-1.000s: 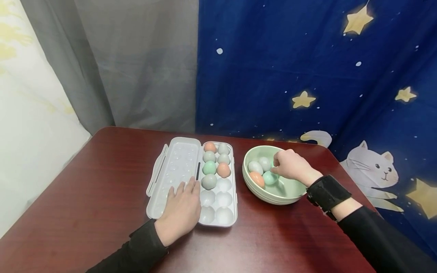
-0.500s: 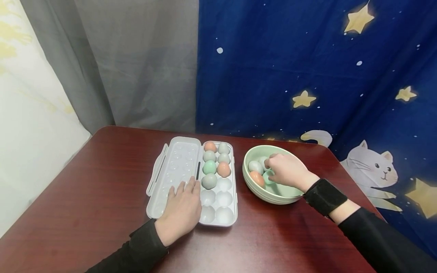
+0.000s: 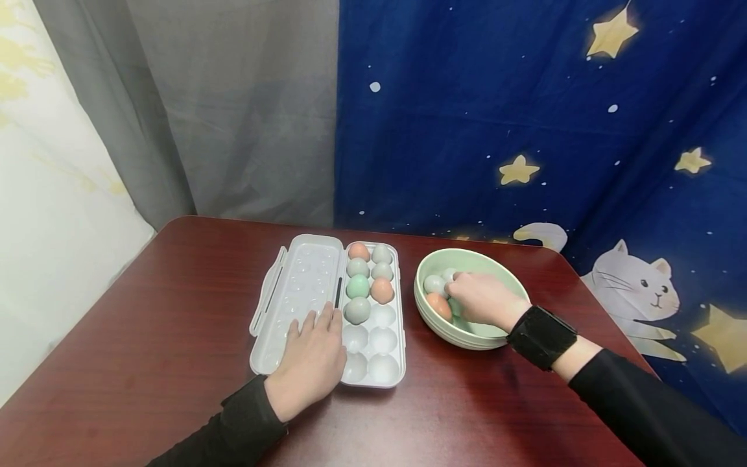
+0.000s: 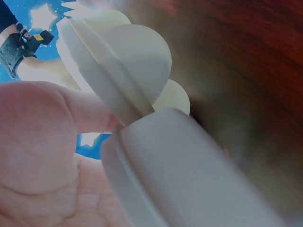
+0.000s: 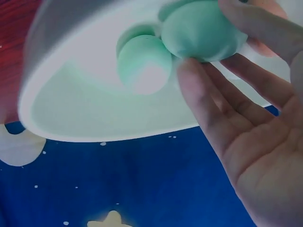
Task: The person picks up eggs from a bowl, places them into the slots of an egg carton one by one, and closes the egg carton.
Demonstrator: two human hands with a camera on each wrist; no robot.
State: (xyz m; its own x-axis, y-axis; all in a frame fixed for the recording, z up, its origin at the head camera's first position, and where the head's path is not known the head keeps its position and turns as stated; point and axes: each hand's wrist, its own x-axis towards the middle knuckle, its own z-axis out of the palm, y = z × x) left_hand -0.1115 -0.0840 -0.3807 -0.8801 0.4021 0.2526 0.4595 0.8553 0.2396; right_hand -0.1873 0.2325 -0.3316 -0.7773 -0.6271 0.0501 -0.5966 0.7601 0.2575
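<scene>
My left hand (image 3: 312, 360) lies with straight fingers over the opened lid of a white egg carton (image 3: 399, 350), fingertips near its hinge; the left wrist view shows the carton's edge (image 4: 189, 165) against the palm. Orange, grey and green eggs fill the carton's far cups, the nearest being a grey egg (image 3: 357, 311). Inside a pale green bowl (image 3: 502, 266), my right hand (image 3: 484, 298) grips a green egg (image 5: 201, 30) between thumb and fingers. Beside it in the right wrist view is a second green egg (image 5: 144, 64). Pale eggs (image 3: 435, 285) and an orange egg (image 3: 439, 306) lie at the bowl's left.
The dark red wooden table (image 3: 175, 337) carries the carton and the bowl, with a narrow gap between them. A grey curtain (image 3: 251, 117) and a blue starry curtain (image 3: 467, 117) hang behind it. White cloth (image 3: 64, 227) hangs at the left.
My right hand has moved left and down into the bowl, its fingers now round the green egg, which it mostly hides from the head view. My left hand has stayed put.
</scene>
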